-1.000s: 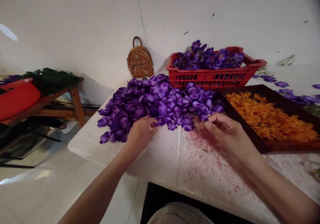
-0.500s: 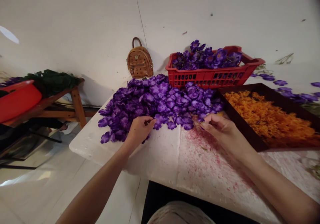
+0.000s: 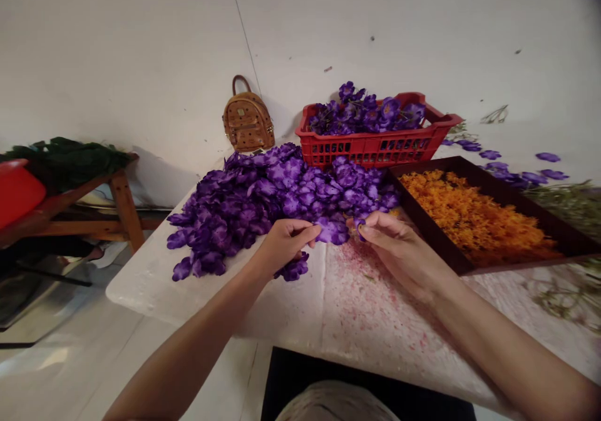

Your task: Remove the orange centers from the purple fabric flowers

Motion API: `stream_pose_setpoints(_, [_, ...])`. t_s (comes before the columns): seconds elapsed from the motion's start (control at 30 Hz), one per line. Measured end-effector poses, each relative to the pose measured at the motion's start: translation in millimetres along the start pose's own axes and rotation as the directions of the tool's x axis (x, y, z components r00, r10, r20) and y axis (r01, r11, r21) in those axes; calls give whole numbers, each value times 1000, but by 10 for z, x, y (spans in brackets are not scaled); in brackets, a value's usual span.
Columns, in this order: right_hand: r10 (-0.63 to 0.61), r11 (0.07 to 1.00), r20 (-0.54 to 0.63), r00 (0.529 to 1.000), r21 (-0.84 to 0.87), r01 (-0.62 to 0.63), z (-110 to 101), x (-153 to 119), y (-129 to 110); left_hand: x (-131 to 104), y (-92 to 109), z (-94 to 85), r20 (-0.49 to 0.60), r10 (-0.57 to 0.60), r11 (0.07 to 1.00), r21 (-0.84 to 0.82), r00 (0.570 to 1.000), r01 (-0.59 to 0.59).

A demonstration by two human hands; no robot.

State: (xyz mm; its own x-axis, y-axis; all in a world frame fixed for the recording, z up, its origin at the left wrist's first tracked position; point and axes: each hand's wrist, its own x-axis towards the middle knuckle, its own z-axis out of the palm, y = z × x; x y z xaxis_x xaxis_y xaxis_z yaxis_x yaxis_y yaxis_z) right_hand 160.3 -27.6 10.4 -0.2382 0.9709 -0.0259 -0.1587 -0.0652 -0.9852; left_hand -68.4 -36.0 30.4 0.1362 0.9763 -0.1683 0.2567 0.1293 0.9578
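My left hand (image 3: 290, 241) is closed, thumb and forefinger together at the edge of a purple petal layer (image 3: 332, 231). More purple petals (image 3: 293, 267) show below its curled fingers and appear held in the palm. Opposite it, my right hand (image 3: 392, 236) pinches a small purple flower piece (image 3: 361, 228) with a yellowish spot between thumb and forefinger. A short gap parts the two hands. Just beyond them lies a broad heap of purple fabric-like petals (image 3: 244, 199) on the white-covered table (image 3: 291, 311).
A red plastic crate (image 3: 366, 149) of purple flowers stands behind the heap. At right is a dark tray (image 3: 434, 246) of orange blossoms (image 3: 479, 221), with green stems (image 3: 568, 296) beside it. A brown mini backpack (image 3: 248, 121) leans on the wall. A wooden bench (image 3: 126, 211) stands left.
My left hand has moved right, closer to my right hand, and the petals under its fingers have come along. The view has shifted slightly to the right.
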Motion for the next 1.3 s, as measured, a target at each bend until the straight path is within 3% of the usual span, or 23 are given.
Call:
stream_pose_setpoints(0.17, [102, 992, 75, 992, 68, -107, 27, -26, -3, 87, 41, 176, 54, 90, 995, 48, 994, -93])
stream_pose_setpoints(0.23, [48, 999, 42, 998, 13, -48, 20, -20, 9, 121, 22, 226, 48, 112, 992, 56, 993, -114])
stream_pose_setpoints(0.33, [-133, 980, -29, 991, -152, 127, -15, -14, 13, 172, -27, 261, -27, 100, 993, 67, 995, -98])
stream_pose_setpoints(0.43, [-350, 864, -29, 936, -395, 311, -46, -35, -12, 209, -46, 265, 10, -5, 1000, -3, 1000, 5])
stream_pose_setpoints(0.5, [-466, 734, 58, 883, -532, 422, -47, -62, -29, 220, -32, 269, 98, -74, 992, -94, 992, 83])
stream_pose_setpoints(0.57, [-513, 618, 185, 838, -598, 510, -33, -86, -28, 224, -9, 278, 121, -97, 982, -150, 988, 115])
stream_pose_setpoints(0.63, [-504, 573, 275, 819, -602, 556, -16, -92, -11, 225, 10, 289, 70, -93, 984, -145, 993, 103])
stream_pose_setpoints(0.7, [-485, 620, 254, 837, -575, 534, -10, -79, 9, 220, 14, 299, 12, -89, 989, -116, 996, 89])
stream_pose_setpoints(0.77, [-452, 734, 126, 883, -510, 448, -18, -55, 19, 208, 2, 312, -33, -93, 989, -116, 995, 88])
stream_pose_setpoints(0.87, [-299, 911, -57, 953, -316, 267, -30, -24, 22, 186, -26, 345, -88, -84, 989, -125, 993, 73])
stream_pose_setpoints(0.93, [-177, 967, -57, 983, -195, 163, -21, -18, 27, 179, -41, 375, -106, -55, 992, -121, 993, 42])
stream_pose_setpoints(1.03, [-110, 979, -10, 994, -174, 107, 7, -17, 45, 182, -52, 415, -108, -22, 991, -131, 994, 8])
stream_pose_setpoints(1.3, [-229, 899, -9, 973, -386, 208, -27, 27, 81, 189, -39, 444, -75, -99, 978, -193, 992, 83])
